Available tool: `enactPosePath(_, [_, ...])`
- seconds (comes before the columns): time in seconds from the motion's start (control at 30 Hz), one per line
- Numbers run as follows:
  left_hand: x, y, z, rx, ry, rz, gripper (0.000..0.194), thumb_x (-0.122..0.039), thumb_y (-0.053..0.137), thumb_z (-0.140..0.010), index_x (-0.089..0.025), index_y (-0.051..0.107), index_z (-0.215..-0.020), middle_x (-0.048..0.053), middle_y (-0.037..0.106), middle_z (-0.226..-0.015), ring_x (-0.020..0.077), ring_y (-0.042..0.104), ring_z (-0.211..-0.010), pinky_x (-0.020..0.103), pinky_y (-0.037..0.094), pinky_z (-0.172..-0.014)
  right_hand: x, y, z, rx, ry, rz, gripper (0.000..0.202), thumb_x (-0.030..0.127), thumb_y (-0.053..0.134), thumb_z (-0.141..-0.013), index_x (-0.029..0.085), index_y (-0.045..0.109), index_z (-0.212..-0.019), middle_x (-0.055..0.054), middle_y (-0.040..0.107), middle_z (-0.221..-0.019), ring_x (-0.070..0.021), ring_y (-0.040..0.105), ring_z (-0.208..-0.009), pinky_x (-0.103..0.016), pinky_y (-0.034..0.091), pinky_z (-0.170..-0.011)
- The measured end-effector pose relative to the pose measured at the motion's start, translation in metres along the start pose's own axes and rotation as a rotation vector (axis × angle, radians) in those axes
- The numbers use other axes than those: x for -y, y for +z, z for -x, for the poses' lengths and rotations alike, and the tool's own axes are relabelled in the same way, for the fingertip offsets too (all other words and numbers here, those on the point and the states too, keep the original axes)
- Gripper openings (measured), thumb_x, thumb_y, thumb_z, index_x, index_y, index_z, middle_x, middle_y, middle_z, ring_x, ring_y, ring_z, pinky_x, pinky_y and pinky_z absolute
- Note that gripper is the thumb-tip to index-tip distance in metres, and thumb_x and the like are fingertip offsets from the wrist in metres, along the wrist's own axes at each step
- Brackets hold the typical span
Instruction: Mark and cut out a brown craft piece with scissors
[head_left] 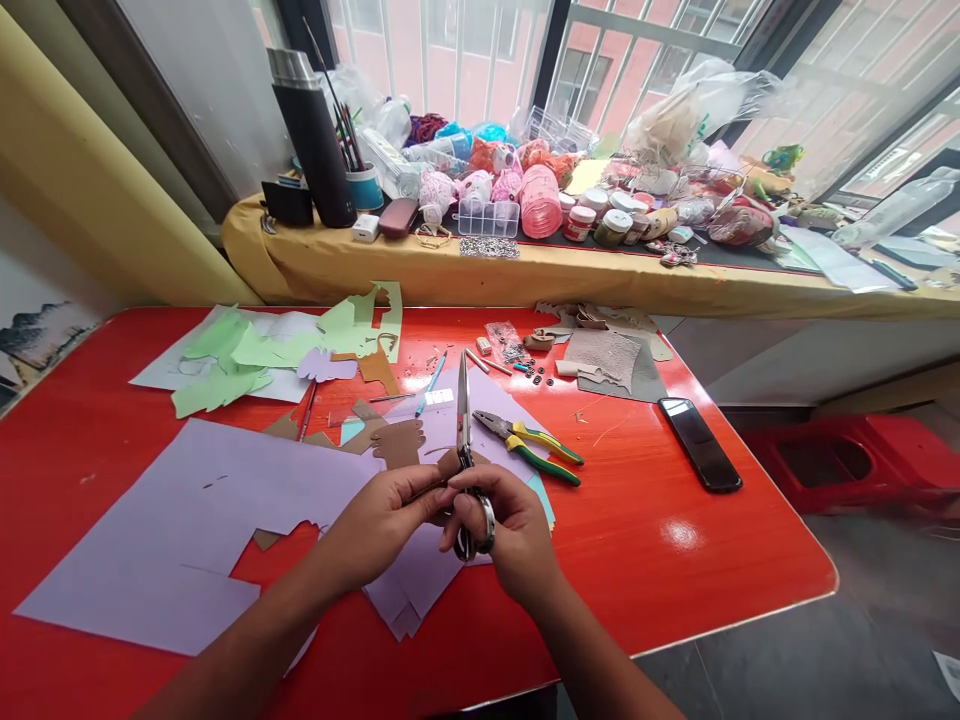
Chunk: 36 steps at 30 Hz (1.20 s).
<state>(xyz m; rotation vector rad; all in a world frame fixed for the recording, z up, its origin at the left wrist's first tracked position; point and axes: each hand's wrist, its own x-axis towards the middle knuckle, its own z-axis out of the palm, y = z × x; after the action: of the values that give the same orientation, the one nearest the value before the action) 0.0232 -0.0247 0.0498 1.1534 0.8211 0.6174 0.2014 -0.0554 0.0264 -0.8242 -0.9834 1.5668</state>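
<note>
My right hand (514,525) has its fingers through the handles of metal scissors (463,415), whose blades point away from me and look closed or nearly so. Close beside them, my left hand (379,525) pinches a small brown piece of sheet material (448,463), mostly hidden by the fingers. Its edge meets the scissors near the pivot. Beyond my left hand lies a brown cutout with a wavy edge (397,442). Pliers with yellow and green handles (529,446) rest on purple sheets just right of the blades.
A large purple sheet (172,520) spreads across the left of the red table (637,560). Green scraps (277,345) lie behind it. Grey-brown leather-like scraps (604,358) sit at the back right, with a phone (700,445) nearer me. Jars and a black flask (311,140) crowd the windowsill.
</note>
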Motion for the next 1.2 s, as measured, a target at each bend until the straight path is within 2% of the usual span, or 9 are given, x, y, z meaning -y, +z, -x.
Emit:
enactPosePath(0.07, [0.001,-0.004,0.004,-0.05,-0.008,-0.046,0.034,-0.053,0.068,-0.101,-0.023,0.084,-0.099,0.008,0.078,-0.086,0.0262,0.073,-0.088,0.04,0.06,-0.089,-0.004,-0.007,-0.003,-0.065,-0.005,0.049,0.028,0.048,0.084,-0.095,0.021,0.076,-0.102,-0.003,0.076,-0.091,-0.0158,0.074,-0.061,-0.027,0.054,-0.055])
enactPosePath(0.17, [0.005,-0.017,0.009,-0.155,-0.05,-0.019,0.036,-0.054,0.077,-0.094,-0.023,0.085,-0.11,0.012,0.083,-0.102,0.0327,0.076,-0.104,0.044,0.06,-0.095,-0.005,-0.021,-0.003,-0.213,-0.039,0.111,0.031,0.05,0.083,-0.095,0.022,0.075,-0.104,-0.006,0.077,-0.099,-0.0154,0.073,-0.062,-0.024,0.047,-0.047])
enactPosePath(0.27, [0.006,-0.026,0.01,-0.271,-0.042,0.076,0.04,-0.054,0.081,-0.09,-0.021,0.084,-0.112,0.014,0.082,-0.105,0.0304,0.075,-0.099,0.04,0.06,-0.089,-0.002,-0.033,0.002,-0.252,-0.092,0.131,0.03,0.047,0.083,-0.095,0.024,0.076,-0.113,-0.005,0.075,-0.102,-0.0136,0.069,-0.058,-0.024,0.044,-0.045])
enactPosePath(0.37, [0.003,-0.028,0.008,-0.345,-0.017,0.137,0.034,-0.052,0.081,-0.088,-0.02,0.082,-0.103,0.009,0.076,-0.094,0.0221,0.068,-0.085,0.033,0.055,-0.077,0.003,-0.036,0.011,-0.174,-0.054,0.15,0.031,0.043,0.083,-0.097,0.028,0.077,-0.123,-0.004,0.072,-0.1,-0.0099,0.06,-0.054,-0.026,0.047,-0.048])
enactPosePath(0.5, [0.0,-0.024,0.002,-0.418,0.049,0.184,0.029,-0.049,0.084,-0.086,-0.021,0.074,-0.087,0.002,0.064,-0.078,0.0172,0.055,-0.075,0.029,0.045,-0.07,-0.001,-0.031,0.024,-0.059,0.112,0.098,0.046,0.044,0.086,-0.095,0.03,0.072,-0.136,-0.002,0.071,-0.095,-0.0071,0.048,-0.052,-0.025,0.046,-0.048])
enactPosePath(0.6, [0.002,-0.026,0.0,-0.449,0.071,0.213,0.031,-0.05,0.085,-0.086,-0.021,0.076,-0.093,0.001,0.062,-0.077,0.0167,0.053,-0.075,0.029,0.043,-0.07,-0.012,-0.031,0.035,0.007,0.219,0.037,0.062,0.048,0.089,-0.091,0.031,0.066,-0.146,-0.001,0.07,-0.09,-0.0053,0.043,-0.047,-0.023,0.04,-0.045])
enactPosePath(0.73, [0.004,-0.034,-0.001,-0.457,0.111,0.239,0.032,-0.05,0.083,-0.089,-0.022,0.08,-0.105,0.001,0.063,-0.08,0.016,0.053,-0.076,0.029,0.043,-0.07,-0.029,-0.04,0.054,0.101,0.271,-0.021,0.092,0.063,0.095,-0.079,0.032,0.058,-0.157,-0.002,0.07,-0.09,-0.0067,0.047,-0.047,-0.023,0.036,-0.045])
enactPosePath(0.97, [-0.005,-0.051,-0.006,-0.614,0.171,0.253,0.031,-0.049,0.084,-0.088,-0.021,0.079,-0.1,-0.001,0.06,-0.08,0.014,0.053,-0.077,0.027,0.045,-0.074,-0.037,-0.052,0.079,0.128,0.368,0.031,0.11,0.078,0.092,-0.072,0.029,0.055,-0.162,-0.002,0.065,-0.085,-0.01,0.041,-0.055,-0.023,0.032,-0.046])
enactPosePath(1.2, [-0.007,-0.045,-0.009,-0.505,0.138,0.07,0.032,-0.052,0.08,-0.09,-0.02,0.072,-0.09,-0.001,0.057,-0.075,0.0139,0.048,-0.069,0.03,0.041,-0.067,-0.03,-0.041,0.071,0.135,0.293,0.087,0.104,0.073,0.092,-0.074,0.028,0.057,-0.161,-0.001,0.061,-0.084,-0.0121,0.044,-0.064,-0.024,0.033,-0.055])
